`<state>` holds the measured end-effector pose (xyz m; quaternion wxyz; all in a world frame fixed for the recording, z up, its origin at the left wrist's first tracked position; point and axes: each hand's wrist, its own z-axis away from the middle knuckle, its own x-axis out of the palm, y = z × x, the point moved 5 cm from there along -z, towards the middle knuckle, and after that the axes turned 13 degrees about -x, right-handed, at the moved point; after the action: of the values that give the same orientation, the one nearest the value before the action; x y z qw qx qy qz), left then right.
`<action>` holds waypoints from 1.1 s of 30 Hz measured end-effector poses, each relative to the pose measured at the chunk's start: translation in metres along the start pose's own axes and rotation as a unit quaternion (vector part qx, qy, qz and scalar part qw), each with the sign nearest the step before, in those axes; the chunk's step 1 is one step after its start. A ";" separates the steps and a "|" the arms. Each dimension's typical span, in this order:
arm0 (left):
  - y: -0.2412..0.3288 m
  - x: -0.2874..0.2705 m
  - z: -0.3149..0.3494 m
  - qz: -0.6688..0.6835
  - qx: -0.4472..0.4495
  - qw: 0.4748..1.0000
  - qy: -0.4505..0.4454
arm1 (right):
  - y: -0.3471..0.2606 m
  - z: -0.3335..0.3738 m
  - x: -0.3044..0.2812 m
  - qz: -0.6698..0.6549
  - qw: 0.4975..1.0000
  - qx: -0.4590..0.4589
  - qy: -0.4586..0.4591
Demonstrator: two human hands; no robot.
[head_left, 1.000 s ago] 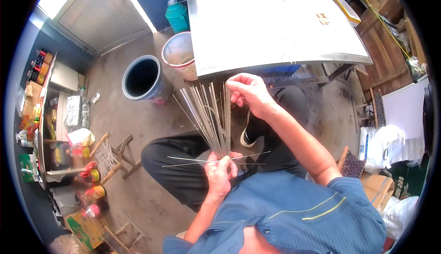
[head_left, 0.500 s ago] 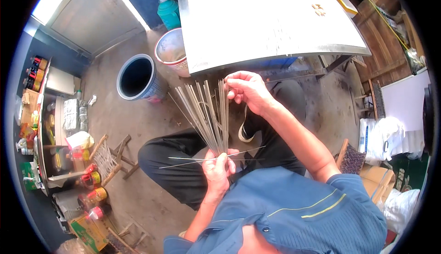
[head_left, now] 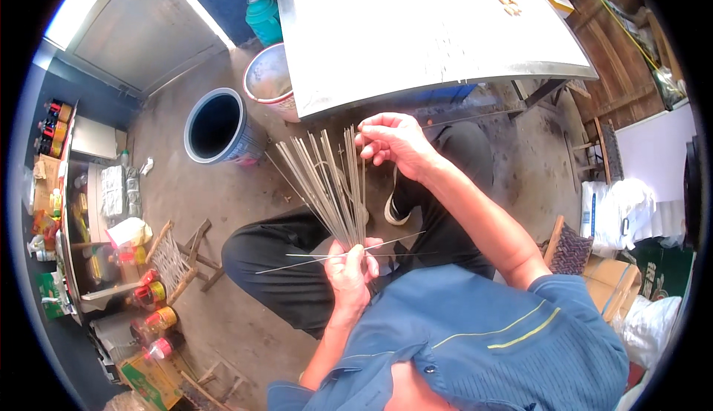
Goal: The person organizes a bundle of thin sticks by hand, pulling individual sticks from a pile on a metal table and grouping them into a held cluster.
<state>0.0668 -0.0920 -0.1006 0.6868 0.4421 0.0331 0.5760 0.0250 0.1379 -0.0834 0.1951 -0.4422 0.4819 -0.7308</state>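
Note:
My left hand (head_left: 350, 274) is closed around the lower end of a bundle of thin grey-brown strips (head_left: 327, 188), which fan out upward over my lap. A few loose strips lie crosswise at that grip, sticking out to both sides. At the bundle's upper right, my right hand (head_left: 401, 144) pinches the top of a single thin strip (head_left: 363, 162), held slightly apart from the others. The exact material of the strips cannot be made out.
A white-topped table (head_left: 431, 40) stands ahead, with small tan pieces (head_left: 509, 5) on it. Left of it are a blue-grey bucket (head_left: 215, 126), a pale bin (head_left: 269, 77) and a teal jug (head_left: 263, 19). A small woven stool (head_left: 175, 260) and several bottles stand at left.
The strip at my right fingertips has come slightly away from the rest, and a gap shows beside it. My right hand has shifted a little leftward in view; the whole view has shifted slightly.

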 end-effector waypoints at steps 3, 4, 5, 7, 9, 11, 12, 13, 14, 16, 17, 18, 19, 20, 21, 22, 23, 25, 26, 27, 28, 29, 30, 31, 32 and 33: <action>0.001 0.001 0.000 -0.004 0.000 1.000 0.000 | 0.000 0.000 -0.001 0.002 1.000 0.007 0.004; 0.001 0.001 0.000 -0.005 0.001 1.000 0.001 | 0.000 -0.001 -0.002 0.002 1.000 0.009 0.003; 0.001 0.000 0.000 -0.006 0.000 1.000 0.001 | 0.000 0.000 -0.002 0.002 1.000 0.009 0.003; 0.000 -0.001 -0.001 -0.002 0.003 1.000 -0.003 | -0.001 0.000 -0.002 0.006 1.000 0.010 0.006; 0.001 0.000 -0.001 -0.001 0.003 1.000 -0.001 | -0.001 -0.001 -0.003 0.008 1.000 0.011 0.007; 0.001 0.001 -0.001 0.000 0.003 1.000 0.001 | 0.000 0.000 -0.005 0.010 1.000 0.012 0.008; 0.001 0.000 -0.001 0.001 0.003 1.000 0.002 | 0.000 0.000 -0.006 0.013 1.000 0.011 0.008; 0.000 0.000 -0.001 0.003 0.003 1.000 0.003 | 0.000 0.000 -0.006 0.016 1.000 0.011 0.008; 0.000 0.000 -0.001 0.002 0.002 1.000 0.003 | -0.001 0.000 -0.006 0.016 1.000 0.012 0.008; 0.000 0.000 -0.001 0.007 0.003 1.000 0.005 | -0.002 0.000 -0.006 0.023 1.000 0.009 0.008; -0.001 -0.001 -0.002 0.007 0.003 1.000 0.006 | -0.001 0.001 -0.006 0.023 1.000 0.010 0.008; -0.001 -0.001 -0.002 0.006 0.004 1.000 0.003 | -0.001 0.001 -0.006 0.019 1.000 0.006 0.010; -0.001 -0.001 -0.002 0.006 0.004 1.000 0.000 | -0.001 0.001 -0.006 0.014 1.000 0.002 0.013; -0.001 -0.001 -0.002 0.006 0.004 1.000 0.000 | 0.000 0.001 -0.006 0.014 1.000 0.002 0.013; -0.001 -0.001 -0.002 0.007 0.002 1.000 0.001 | 0.000 0.001 -0.006 0.007 1.000 0.000 0.012; -0.001 -0.001 -0.002 0.007 0.001 1.000 0.002 | 0.001 0.001 -0.006 0.001 1.000 -0.002 0.011; -0.001 -0.001 -0.002 0.007 0.000 1.000 0.002 | 0.001 0.001 -0.005 0.001 1.000 -0.002 0.012; -0.001 -0.002 -0.002 0.006 0.005 1.000 -0.002 | 0.001 0.000 -0.003 0.006 1.000 -0.006 0.002; -0.002 -0.002 -0.002 0.006 0.005 1.000 -0.002 | 0.001 0.000 -0.003 0.006 1.000 -0.005 0.002; -0.002 -0.002 -0.002 0.006 0.004 1.000 -0.001 | 0.000 0.000 -0.001 0.014 1.000 -0.007 -0.003; -0.002 -0.002 -0.002 0.005 0.003 1.000 0.000 | 0.000 0.000 0.000 0.021 1.000 -0.008 -0.007; -0.002 -0.002 -0.001 0.005 0.003 1.000 0.001 | 0.000 -0.001 0.001 0.021 1.000 -0.008 -0.007; -0.001 -0.001 -0.001 -0.003 0.000 1.000 0.001 | 0.000 -0.001 0.002 0.029 0.999 -0.010 -0.011; -0.001 0.000 0.000 -0.012 -0.003 1.000 0.002 | 0.001 -0.001 0.002 0.036 0.999 -0.011 -0.015; -0.001 0.000 0.000 -0.012 -0.003 1.000 0.002 | 0.001 -0.002 0.001 0.036 0.999 -0.011 -0.015; -0.001 0.001 0.000 -0.009 -0.001 1.000 0.002 | 0.002 -0.003 0.000 0.039 0.999 -0.017 -0.011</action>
<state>0.0677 -0.0913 -0.1006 0.6924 0.4402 0.0380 0.5704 0.0227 0.1386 -0.0855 0.2212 -0.4346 0.5085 -0.7097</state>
